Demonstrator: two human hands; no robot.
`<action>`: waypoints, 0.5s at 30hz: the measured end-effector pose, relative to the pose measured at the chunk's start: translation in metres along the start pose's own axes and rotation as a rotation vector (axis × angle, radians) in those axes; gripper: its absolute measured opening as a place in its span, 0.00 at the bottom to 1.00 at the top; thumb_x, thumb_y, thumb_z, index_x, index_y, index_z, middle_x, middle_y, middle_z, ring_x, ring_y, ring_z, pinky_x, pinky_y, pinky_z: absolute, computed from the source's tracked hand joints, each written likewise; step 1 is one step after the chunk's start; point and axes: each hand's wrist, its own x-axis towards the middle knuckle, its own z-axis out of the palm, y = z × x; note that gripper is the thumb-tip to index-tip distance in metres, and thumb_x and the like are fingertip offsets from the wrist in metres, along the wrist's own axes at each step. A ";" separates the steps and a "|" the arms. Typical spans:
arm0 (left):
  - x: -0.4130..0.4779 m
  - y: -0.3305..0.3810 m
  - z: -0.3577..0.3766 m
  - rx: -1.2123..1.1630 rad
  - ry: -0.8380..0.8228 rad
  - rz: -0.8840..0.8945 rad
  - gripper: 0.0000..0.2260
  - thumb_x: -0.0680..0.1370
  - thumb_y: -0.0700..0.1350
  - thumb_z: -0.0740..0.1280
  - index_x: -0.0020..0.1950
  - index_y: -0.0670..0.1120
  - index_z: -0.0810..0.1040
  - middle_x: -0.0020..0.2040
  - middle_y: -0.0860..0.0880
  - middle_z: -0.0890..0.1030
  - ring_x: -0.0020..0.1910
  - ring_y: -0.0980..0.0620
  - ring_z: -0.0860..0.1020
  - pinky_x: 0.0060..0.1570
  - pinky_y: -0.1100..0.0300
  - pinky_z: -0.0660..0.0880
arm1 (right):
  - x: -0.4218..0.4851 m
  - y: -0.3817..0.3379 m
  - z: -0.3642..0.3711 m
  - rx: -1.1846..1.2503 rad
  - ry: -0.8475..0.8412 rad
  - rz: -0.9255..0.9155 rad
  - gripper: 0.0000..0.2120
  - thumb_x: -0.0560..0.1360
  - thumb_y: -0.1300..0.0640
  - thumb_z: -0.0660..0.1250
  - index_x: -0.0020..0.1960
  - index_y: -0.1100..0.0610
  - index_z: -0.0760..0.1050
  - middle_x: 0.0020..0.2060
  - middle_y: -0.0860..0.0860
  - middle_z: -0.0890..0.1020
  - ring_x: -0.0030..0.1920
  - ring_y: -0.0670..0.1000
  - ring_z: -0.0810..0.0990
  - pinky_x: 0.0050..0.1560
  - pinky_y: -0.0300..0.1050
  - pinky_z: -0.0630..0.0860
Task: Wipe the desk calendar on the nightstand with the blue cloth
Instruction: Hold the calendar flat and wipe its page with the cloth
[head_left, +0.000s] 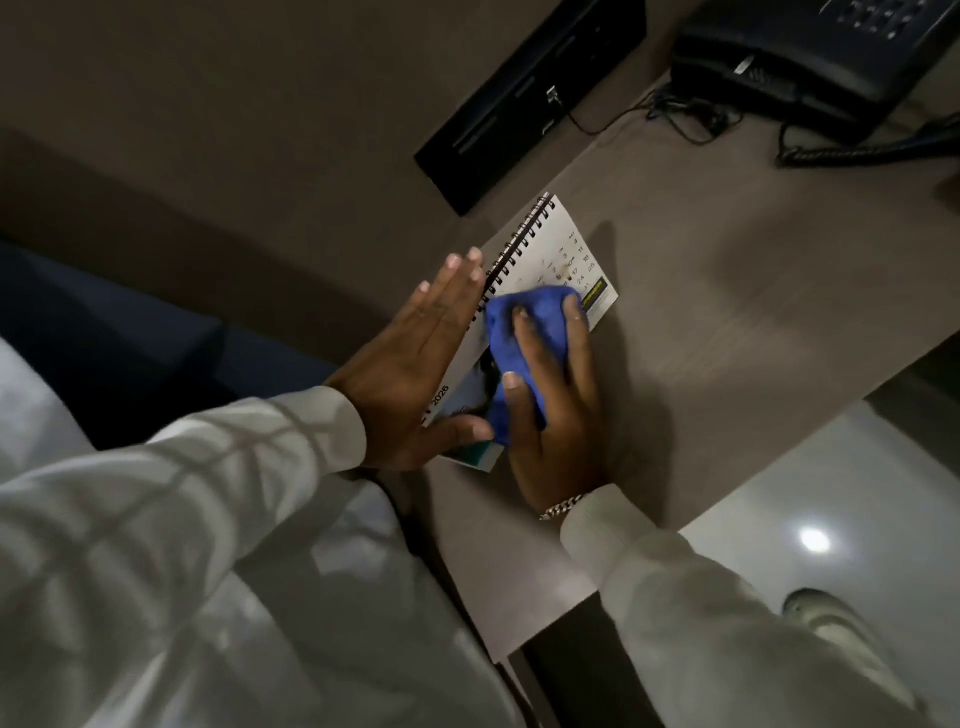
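Note:
A white spiral-bound desk calendar (563, 254) stands on the brown nightstand (727, 312), its date grid facing right. My right hand (558, 410) presses a bunched blue cloth (524, 332) flat against the calendar's printed face, fingers spread over the cloth. My left hand (415, 358) lies flat with fingers straight against the calendar's back side near the black spiral binding, thumb under the lower corner. The cloth and my hands hide the calendar's middle and lower part.
A black telephone (789, 57) with a coiled cord (857, 150) sits at the nightstand's far right. A black panel (530, 98) is mounted on the wall behind. White bedding (31, 405) lies to the left; glossy floor (831, 509) and a shoe (831, 623) at right.

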 end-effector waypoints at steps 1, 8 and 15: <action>0.000 0.000 0.000 -0.006 0.006 0.009 0.52 0.71 0.68 0.62 0.78 0.47 0.32 0.81 0.43 0.37 0.80 0.46 0.36 0.78 0.41 0.48 | -0.004 0.002 0.005 -0.054 -0.012 -0.003 0.22 0.80 0.47 0.51 0.73 0.38 0.53 0.78 0.54 0.50 0.78 0.49 0.50 0.72 0.36 0.53; 0.001 -0.003 0.003 0.018 0.071 0.082 0.50 0.73 0.73 0.51 0.78 0.38 0.38 0.80 0.41 0.40 0.81 0.43 0.39 0.79 0.44 0.44 | -0.048 0.011 0.029 -0.061 -0.044 -0.115 0.29 0.78 0.54 0.62 0.74 0.44 0.52 0.77 0.56 0.49 0.78 0.56 0.50 0.75 0.52 0.58; 0.003 -0.005 0.005 0.059 0.072 0.078 0.50 0.73 0.74 0.48 0.79 0.40 0.37 0.81 0.42 0.38 0.80 0.45 0.38 0.78 0.44 0.39 | 0.010 0.010 0.013 0.127 0.211 0.120 0.20 0.80 0.55 0.59 0.71 0.49 0.64 0.77 0.57 0.57 0.75 0.54 0.61 0.69 0.35 0.65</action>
